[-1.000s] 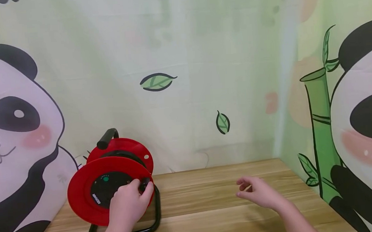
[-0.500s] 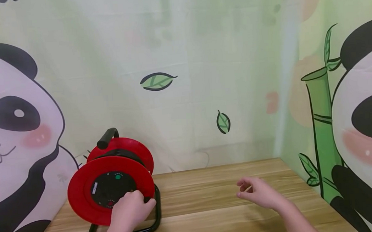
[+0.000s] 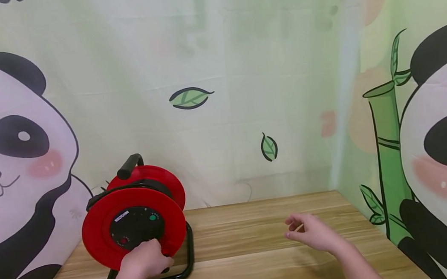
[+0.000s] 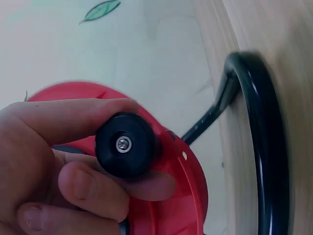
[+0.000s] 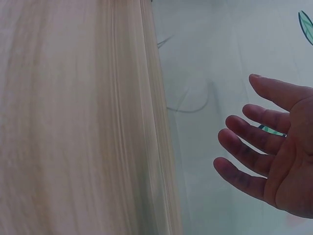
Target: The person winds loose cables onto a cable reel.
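A red cable reel with a black centre panel stands at the left of the table on a black tube frame. My left hand is at the lower right of its front disc. In the left wrist view the thumb and fingers pinch a round black crank knob with a screw in its end. Black cable is wound between the two red discs. My right hand hovers over the table at the right, fingers loosely bent, holding nothing.
The wooden table ends at a pale green cloth backdrop printed with pandas, leaves and bamboo. A black carrying handle rises from the top of the reel.
My left hand has swung the crank knob down and to the left, clockwise. The disc and its panel have rotated with it. My right hand stays where it was.
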The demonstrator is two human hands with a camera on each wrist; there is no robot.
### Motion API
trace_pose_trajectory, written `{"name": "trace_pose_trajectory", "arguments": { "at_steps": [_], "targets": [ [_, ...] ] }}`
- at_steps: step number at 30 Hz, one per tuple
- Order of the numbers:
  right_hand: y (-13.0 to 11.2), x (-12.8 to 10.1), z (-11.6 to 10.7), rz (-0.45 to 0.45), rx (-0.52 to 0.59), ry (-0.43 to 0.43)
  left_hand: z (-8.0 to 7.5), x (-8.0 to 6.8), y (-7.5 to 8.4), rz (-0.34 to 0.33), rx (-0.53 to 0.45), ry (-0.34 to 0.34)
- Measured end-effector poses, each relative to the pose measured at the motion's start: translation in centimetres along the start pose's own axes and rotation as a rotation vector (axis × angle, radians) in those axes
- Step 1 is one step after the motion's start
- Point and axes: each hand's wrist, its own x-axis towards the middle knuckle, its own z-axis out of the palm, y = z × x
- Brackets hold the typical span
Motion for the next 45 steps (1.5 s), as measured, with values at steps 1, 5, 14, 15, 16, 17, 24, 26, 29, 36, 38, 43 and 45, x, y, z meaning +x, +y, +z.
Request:
{"name": "trace_pose_trajectory", "arguments": {
  "at_steps": [1,5,14,15,16,17,24,26,29,36,38,43,45],
  "targets": [
    [0.0,0.0,0.0,0.002,-0.001,0.0,-0.1,0.0,-0.3,-0.008,-0.012,-0.016],
    [-0.2,-0.1,0.0,0.012,0.01,-0.004,-0.4,0.0,-1.4,-0.028,-0.05,-0.053],
    [-0.6,-0.2,-0.3,0.009,0.019,0.004,-1.4,0.1,-4.0,-0.105,-0.128,-0.091],
    [-0.6,-0.2,-0.3,0.008,0.014,0.007,-1.5,0.1,-4.3,-0.113,-0.141,-0.094],
    [-0.6,-0.2,-0.3,0.006,0.01,0.008,-1.6,0.2,-4.6,-0.121,-0.157,-0.097],
    [-0.5,-0.1,-0.3,0.008,0.007,0.009,-1.7,0.2,-4.9,-0.128,-0.174,-0.099],
    [-0.1,0.1,-0.3,0.033,0.011,-0.002,-2.2,0.4,-6.5,-0.163,-0.235,-0.117],
    [-0.1,0.0,-0.3,0.032,0.012,0.0,-2.3,0.3,-6.6,-0.168,-0.243,-0.115],
    [-0.3,-0.1,-0.3,0.029,0.006,0.011,-2.5,0.2,-6.7,-0.173,-0.239,-0.113],
    [-1.9,-0.2,-1.0,0.037,-0.001,0.114,-3.5,-0.9,-6.6,-0.174,-0.249,-0.04],
    [-2.4,-0.2,-1.3,0.037,-0.005,0.151,-4.2,-1.5,-6.2,-0.157,-0.212,0.007],
    [-3.6,-0.4,-1.7,-0.011,-0.085,0.231,-5.8,-2.7,-3.3,-0.082,-0.093,0.144],
    [-3.9,-0.4,-1.7,-0.039,-0.142,0.265,-6.0,-3.1,-1.9,-0.03,-0.083,0.218]
  ]
}}
